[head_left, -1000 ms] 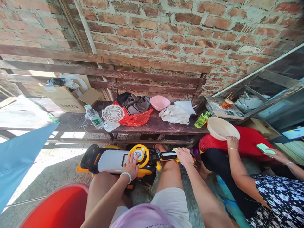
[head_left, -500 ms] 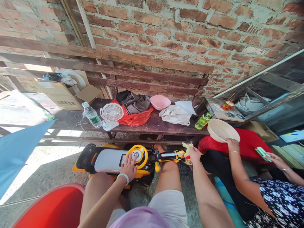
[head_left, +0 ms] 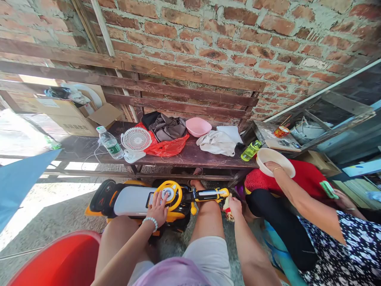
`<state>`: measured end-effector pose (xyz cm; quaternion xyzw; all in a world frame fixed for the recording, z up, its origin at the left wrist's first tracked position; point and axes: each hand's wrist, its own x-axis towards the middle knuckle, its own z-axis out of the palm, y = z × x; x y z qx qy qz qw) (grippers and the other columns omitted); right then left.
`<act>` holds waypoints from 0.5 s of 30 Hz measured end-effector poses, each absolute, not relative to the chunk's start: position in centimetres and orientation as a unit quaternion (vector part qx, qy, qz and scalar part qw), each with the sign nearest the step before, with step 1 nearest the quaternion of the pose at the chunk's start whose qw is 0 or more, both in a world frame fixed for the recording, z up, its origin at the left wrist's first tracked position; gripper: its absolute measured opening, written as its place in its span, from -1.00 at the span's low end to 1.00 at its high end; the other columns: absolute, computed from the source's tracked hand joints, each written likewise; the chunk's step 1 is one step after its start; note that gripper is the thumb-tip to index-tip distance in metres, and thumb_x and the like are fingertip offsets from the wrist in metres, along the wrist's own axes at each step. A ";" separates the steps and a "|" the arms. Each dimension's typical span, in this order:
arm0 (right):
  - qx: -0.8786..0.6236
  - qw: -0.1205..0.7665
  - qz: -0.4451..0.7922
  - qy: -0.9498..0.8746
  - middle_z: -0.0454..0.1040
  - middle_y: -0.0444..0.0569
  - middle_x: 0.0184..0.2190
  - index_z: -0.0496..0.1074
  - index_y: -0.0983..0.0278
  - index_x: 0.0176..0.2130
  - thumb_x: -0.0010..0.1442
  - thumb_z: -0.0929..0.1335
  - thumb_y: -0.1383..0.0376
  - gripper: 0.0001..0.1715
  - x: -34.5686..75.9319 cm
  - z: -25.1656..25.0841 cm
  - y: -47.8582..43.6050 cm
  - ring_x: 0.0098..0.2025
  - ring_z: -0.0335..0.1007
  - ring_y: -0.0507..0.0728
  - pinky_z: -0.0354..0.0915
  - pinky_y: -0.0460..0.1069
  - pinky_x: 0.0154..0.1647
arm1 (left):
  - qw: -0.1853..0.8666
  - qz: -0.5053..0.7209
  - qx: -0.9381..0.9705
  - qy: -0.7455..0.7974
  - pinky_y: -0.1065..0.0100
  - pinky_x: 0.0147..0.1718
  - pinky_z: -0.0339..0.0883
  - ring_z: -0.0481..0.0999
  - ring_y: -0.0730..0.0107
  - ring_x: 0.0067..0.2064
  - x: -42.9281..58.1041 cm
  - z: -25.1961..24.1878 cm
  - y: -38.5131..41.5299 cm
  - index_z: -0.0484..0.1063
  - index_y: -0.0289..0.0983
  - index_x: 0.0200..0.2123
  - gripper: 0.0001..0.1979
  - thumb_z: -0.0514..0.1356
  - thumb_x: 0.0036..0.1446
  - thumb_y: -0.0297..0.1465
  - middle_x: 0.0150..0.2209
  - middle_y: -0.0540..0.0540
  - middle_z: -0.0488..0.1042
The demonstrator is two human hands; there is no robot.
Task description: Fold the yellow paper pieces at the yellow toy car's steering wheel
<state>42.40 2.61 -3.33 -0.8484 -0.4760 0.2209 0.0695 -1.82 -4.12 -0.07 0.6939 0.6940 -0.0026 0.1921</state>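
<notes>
A toy ride-on vehicle with a white seat (head_left: 133, 200) and a yellow steering wheel (head_left: 179, 194) stands in front of my legs. My left hand (head_left: 158, 208) lies on the wheel's hub, its fingers spread and holding nothing. A yellow and black arm (head_left: 210, 194) reaches from the toy to the right, over my knee. At its tip my right hand (head_left: 235, 206) is closed on a pale yellow cloth (head_left: 226, 203), partly hidden by the fingers. Something red and cream hangs just below that hand.
The dark bench (head_left: 190, 155) holds a water bottle (head_left: 110, 143), a white fan (head_left: 136, 140) and a pink bowl (head_left: 198, 127). At right a person has a hand in a cream basin (head_left: 275, 162) and a green brush (head_left: 329, 190). A red tub (head_left: 59, 258) stands lower left.
My right hand has moved slightly left and down with the cloth, which hangs lower. The other person's hand has gone from the basin's rim to its inside. My left hand stays on the wheel.
</notes>
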 end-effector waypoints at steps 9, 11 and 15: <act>-0.848 0.062 0.285 -0.443 0.71 0.09 -0.13 0.70 0.16 -0.21 0.36 0.24 0.14 -0.55 43.0 -4.8 -6.5 -0.01 0.67 0.29 0.52 0.05 -0.04 | 0.199 0.002 0.699 0.687 -0.21 0.34 0.18 -0.28 -0.08 0.58 -2.0 0.1 -4.0 -0.06 -0.18 0.55 -0.32 -0.05 0.41 -0.35 0.59 -0.23 -0.23; -0.856 0.114 0.258 -0.432 0.69 0.13 -0.04 0.68 0.22 -0.08 0.37 0.24 0.08 -0.51 43.9 -3.1 -5.3 0.05 0.64 0.28 0.49 0.03 0.04 | 0.197 0.010 0.698 0.689 -0.21 0.35 0.17 -0.28 -0.09 0.58 -2.0 -0.2 -4.0 -0.05 -0.17 0.54 -0.32 -0.03 0.40 -0.34 0.59 -0.22 -0.21; -0.827 0.219 0.205 -0.476 0.65 0.18 0.05 0.58 0.33 0.14 0.39 0.22 0.02 -0.37 42.9 1.9 -0.5 0.10 0.59 0.28 0.44 0.01 0.10 | 0.187 0.020 0.699 0.690 -0.21 0.35 0.17 -0.26 -0.08 0.58 -1.9 -0.6 -4.0 -0.03 -0.16 0.54 -0.31 -0.01 0.39 -0.34 0.59 -0.20 -0.18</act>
